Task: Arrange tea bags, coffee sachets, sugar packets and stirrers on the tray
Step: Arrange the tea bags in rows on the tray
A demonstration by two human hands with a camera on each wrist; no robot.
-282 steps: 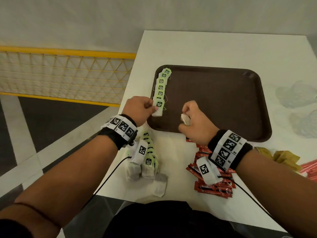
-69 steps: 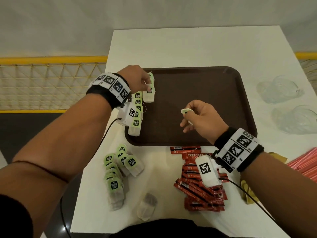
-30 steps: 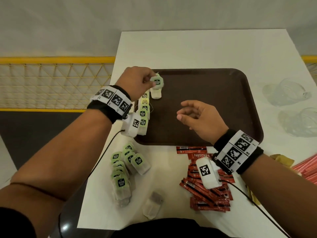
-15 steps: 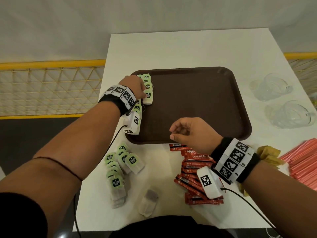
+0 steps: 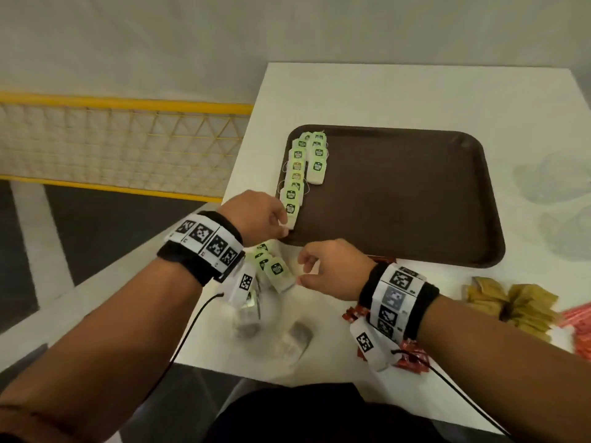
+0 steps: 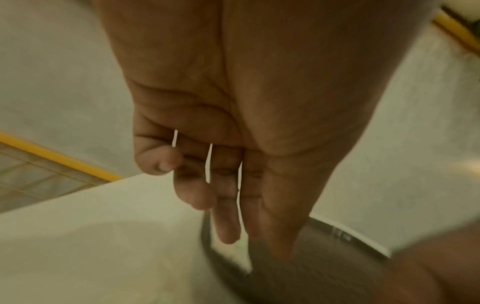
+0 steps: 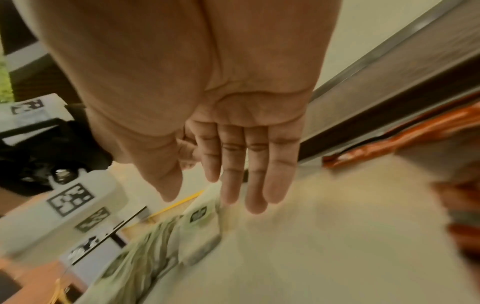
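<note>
A brown tray (image 5: 399,203) lies on the white table (image 5: 415,91). Two rows of green-tagged tea bags (image 5: 295,174) run along its left side; the second row (image 5: 318,161) is short. My left hand (image 5: 283,225) hovers at the tray's near-left corner by the nearest bag; in the left wrist view the left hand (image 6: 228,226) has straight fingers and holds nothing. My right hand (image 5: 302,270) reaches left to the loose tea bag pile (image 5: 276,271) on the table. In the right wrist view the right hand (image 7: 221,195) is spread just above that pile (image 7: 200,218), empty.
Red coffee sachets (image 5: 411,356) lie under my right wrist near the table's front edge. Brown sugar packets (image 5: 511,302) and red stirrers (image 5: 575,330) sit at the right. Two clear cups (image 5: 550,180) stand right of the tray. A single tea bag (image 5: 297,337) lies at the front.
My left hand has drawn back from the short second row to the tray's near-left corner. My right hand has moved left from the sachets to the tea bag pile.
</note>
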